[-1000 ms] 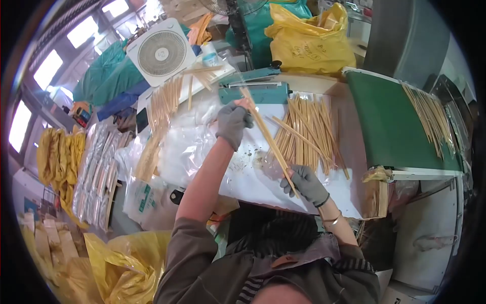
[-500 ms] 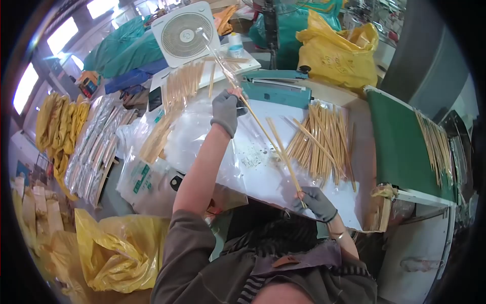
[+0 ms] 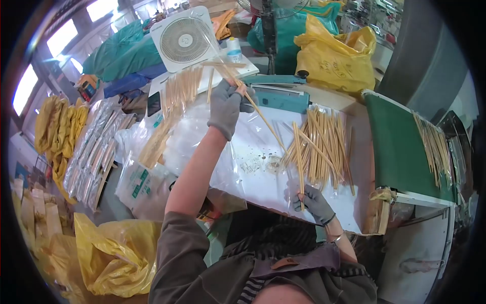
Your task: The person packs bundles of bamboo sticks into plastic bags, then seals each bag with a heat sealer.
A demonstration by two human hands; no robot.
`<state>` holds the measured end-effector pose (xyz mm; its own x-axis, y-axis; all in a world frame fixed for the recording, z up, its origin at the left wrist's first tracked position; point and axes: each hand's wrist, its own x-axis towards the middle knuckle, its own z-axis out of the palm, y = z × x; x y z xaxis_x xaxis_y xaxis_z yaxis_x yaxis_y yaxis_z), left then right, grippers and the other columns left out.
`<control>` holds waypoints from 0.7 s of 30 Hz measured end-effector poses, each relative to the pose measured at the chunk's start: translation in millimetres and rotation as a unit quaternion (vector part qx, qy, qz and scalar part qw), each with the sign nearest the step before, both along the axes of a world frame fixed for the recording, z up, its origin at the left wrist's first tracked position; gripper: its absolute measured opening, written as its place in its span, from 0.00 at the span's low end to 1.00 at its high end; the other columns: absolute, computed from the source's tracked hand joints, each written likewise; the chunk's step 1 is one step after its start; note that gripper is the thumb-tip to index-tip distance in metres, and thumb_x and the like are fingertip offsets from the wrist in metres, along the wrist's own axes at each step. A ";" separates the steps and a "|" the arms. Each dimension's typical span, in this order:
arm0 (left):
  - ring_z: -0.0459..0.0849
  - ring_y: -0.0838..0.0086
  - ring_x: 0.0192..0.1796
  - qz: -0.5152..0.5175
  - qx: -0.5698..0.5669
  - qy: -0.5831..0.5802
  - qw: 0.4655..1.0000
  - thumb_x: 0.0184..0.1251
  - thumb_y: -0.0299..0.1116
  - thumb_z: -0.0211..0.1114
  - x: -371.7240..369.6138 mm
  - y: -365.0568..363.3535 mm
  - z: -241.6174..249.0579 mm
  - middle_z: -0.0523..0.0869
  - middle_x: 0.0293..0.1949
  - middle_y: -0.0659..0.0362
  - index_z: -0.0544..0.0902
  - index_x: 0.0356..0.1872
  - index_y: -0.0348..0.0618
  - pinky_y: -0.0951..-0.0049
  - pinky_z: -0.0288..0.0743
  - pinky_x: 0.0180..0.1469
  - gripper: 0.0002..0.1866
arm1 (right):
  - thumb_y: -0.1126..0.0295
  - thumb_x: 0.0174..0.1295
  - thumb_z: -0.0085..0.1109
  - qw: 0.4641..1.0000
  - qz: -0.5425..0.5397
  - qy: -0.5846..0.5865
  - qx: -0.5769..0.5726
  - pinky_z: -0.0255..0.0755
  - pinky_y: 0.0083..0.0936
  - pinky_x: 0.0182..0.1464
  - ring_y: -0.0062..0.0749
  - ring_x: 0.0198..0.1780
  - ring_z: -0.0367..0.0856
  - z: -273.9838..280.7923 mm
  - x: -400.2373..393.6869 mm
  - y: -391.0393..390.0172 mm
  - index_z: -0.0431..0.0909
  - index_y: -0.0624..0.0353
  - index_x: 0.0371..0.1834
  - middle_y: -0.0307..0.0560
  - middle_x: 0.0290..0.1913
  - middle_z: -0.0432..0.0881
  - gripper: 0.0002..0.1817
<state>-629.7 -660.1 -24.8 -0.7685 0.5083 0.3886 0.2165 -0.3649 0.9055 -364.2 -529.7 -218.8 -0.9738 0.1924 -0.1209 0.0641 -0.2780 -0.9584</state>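
Note:
My gloved left hand point(image 3: 225, 107) is closed around a slim wooden chopstick point(image 3: 266, 121), possibly a pair, which slants down to the right. Clear film, apparently a plastic sleeve, shows around its upper end. Lower right, my gloved right hand point(image 3: 314, 203) grips more chopsticks point(image 3: 299, 164) near their bottom end, pointing away from me. Beyond that hand, a loose heap of chopsticks point(image 3: 324, 147) lies on the white tabletop point(image 3: 255, 190). Clear plastic bags point(image 3: 197, 144) spread under my left forearm. A teal sealer-like device point(image 3: 281, 96) sits just past my left hand.
A white box fan point(image 3: 185, 40) stands at the back left near sticks point(image 3: 179, 86). To the right, a green belt point(image 3: 405, 147) carries wrapped sticks point(image 3: 433, 147). Yellow bags stand at the back point(image 3: 334, 58) and lower left point(image 3: 114, 253). Silvery wrapped bundles point(image 3: 93, 152) lie left.
The chopsticks in my two hands, which crossed near each other before, are now apart. Those in my right hand have swung more upright, and my left hand has shifted slightly.

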 end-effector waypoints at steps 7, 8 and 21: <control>0.71 0.84 0.26 0.268 0.028 0.243 0.932 0.64 0.31 0.54 54.7 -35.7 102.0 0.73 0.25 0.64 0.76 0.37 0.37 0.83 0.71 0.31 0.08 | 0.63 0.65 0.50 0.999 0.011 0.013 0.036 0.67 0.18 0.27 0.21 0.27 0.72 -7.3 -13.3 2.1 0.71 0.67 0.44 0.41 0.28 0.75 0.15; 0.72 0.83 0.26 0.252 0.060 0.328 0.909 0.64 0.28 0.53 51.4 -45.6 115.3 0.72 0.24 0.66 0.76 0.40 0.34 0.83 0.73 0.33 0.09 | 0.62 0.65 0.50 0.999 0.016 0.034 0.024 0.66 0.18 0.26 0.20 0.26 0.71 -6.2 -16.7 0.9 0.71 0.66 0.44 0.40 0.28 0.74 0.16; 0.75 0.73 0.20 0.187 0.347 0.425 0.815 0.57 0.26 0.56 86.2 136.7 188.6 0.80 0.20 0.57 0.80 0.27 0.39 0.77 0.66 0.25 0.05 | 0.58 0.64 0.50 1.000 0.003 0.004 0.025 0.69 0.13 0.26 0.16 0.27 0.74 -16.0 -21.7 2.3 0.71 0.64 0.53 0.38 0.30 0.77 0.21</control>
<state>-543.5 -523.4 163.8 -0.1215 -0.2687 0.9555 0.8714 -0.4898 -0.0270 -385.9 -527.4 -234.8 -0.9760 0.1914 -0.1044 0.0587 -0.2301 -0.9714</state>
